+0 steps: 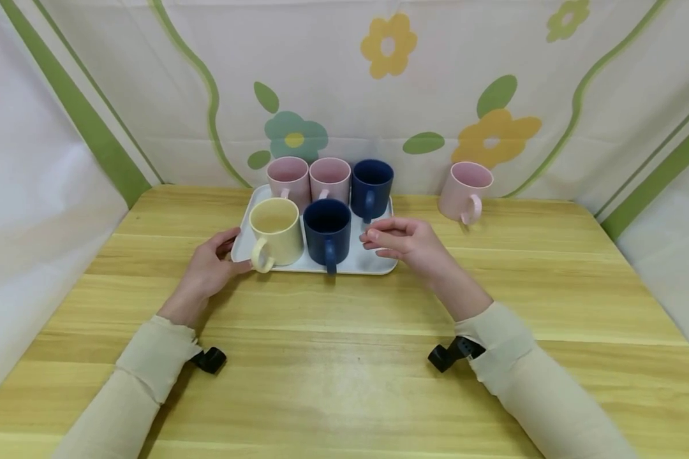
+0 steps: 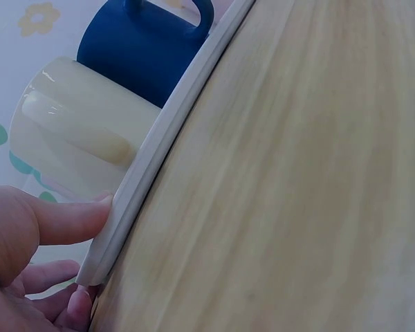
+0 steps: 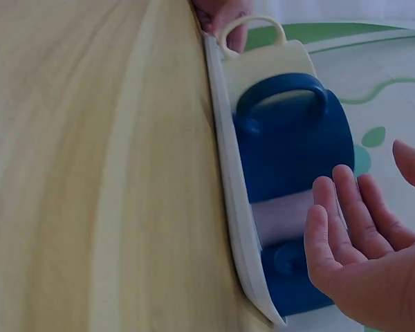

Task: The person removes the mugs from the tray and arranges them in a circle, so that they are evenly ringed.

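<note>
My left hand [image 1: 209,268] holds the white tray [image 1: 362,260] by its front left corner. In the left wrist view the thumb [image 2: 76,220] lies against the rim and the other fingers are around the corner, partly hidden. A yellow mug [image 1: 284,239] stands on the tray near that hand, beside a dark blue mug [image 1: 328,233]. Behind them are two pink mugs, one left [image 1: 291,182] and one in the middle [image 1: 331,180], and a second blue mug [image 1: 372,191]. My right hand [image 1: 410,245] hovers by the tray's right part, fingers apart and holding nothing.
Another pink mug [image 1: 465,191] stands off the tray, at the back right of the wooden table [image 1: 344,357]. A white curtain [image 1: 333,76] with printed flowers hangs right behind the table's back edge. Black cameras, left [image 1: 209,361] and right [image 1: 450,354], sit at the cuffs.
</note>
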